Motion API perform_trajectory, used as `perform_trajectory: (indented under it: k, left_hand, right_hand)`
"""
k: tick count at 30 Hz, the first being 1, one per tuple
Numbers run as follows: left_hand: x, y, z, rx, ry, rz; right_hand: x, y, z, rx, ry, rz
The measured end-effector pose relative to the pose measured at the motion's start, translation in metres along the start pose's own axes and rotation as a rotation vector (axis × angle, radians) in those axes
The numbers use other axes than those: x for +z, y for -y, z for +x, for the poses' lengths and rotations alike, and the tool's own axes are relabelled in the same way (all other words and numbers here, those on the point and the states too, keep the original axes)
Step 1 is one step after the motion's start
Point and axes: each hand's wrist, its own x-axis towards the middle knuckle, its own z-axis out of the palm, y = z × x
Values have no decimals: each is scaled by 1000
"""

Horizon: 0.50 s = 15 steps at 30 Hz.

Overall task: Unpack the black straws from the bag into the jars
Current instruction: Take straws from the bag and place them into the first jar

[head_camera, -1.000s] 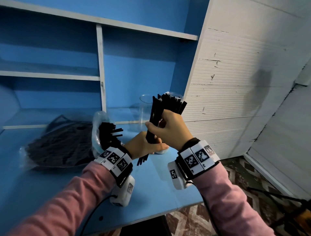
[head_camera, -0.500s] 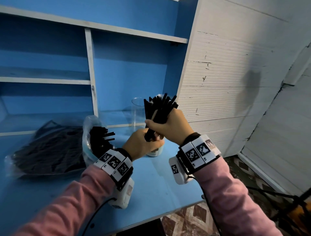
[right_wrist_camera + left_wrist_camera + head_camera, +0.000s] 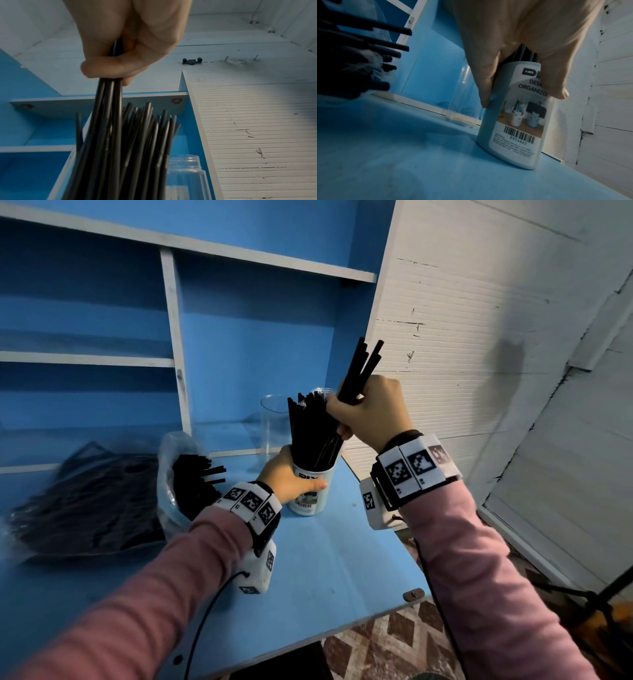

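A pale labelled jar [image 3: 311,491] [image 3: 518,119] stands on the blue desk [image 3: 325,563], packed with black straws [image 3: 310,433] [image 3: 137,155]. My left hand [image 3: 291,477] [image 3: 513,54] grips the jar round its upper part. Above it, my right hand [image 3: 368,412] [image 3: 123,54] grips a few black straws [image 3: 359,368] whose lower ends reach into the jar. A clear plastic bag [image 3: 185,481] with more black straws [image 3: 359,56] lies to the left, its open end facing the jar.
An empty clear jar [image 3: 274,429] [image 3: 464,102] stands behind the labelled one; a second clear jar [image 3: 187,175] is next to it. A dark bag [image 3: 85,501] lies at far left. A white ribbed panel [image 3: 462,354] rises close on the right; blue shelves stand behind.
The bundle has gone down into the labelled jar. My left hand moved from the bundle's lower end to the jar. My right hand now holds only a few straws, raised higher.
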Motion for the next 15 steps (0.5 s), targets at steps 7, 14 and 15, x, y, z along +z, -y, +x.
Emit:
perform_trajectory:
  k: [7,14,15]
  left_hand:
    - [-1,4,0,36,29,31]
    - [-1,7,0,54,28,35]
    - [-2,7,0,56,27,29]
  right_hand:
    - [22,-15,-2,-28,-98,-49]
    - [29,-15,-2,-3,-110,29]
    - [29,-16,-3,-4,-109,38]
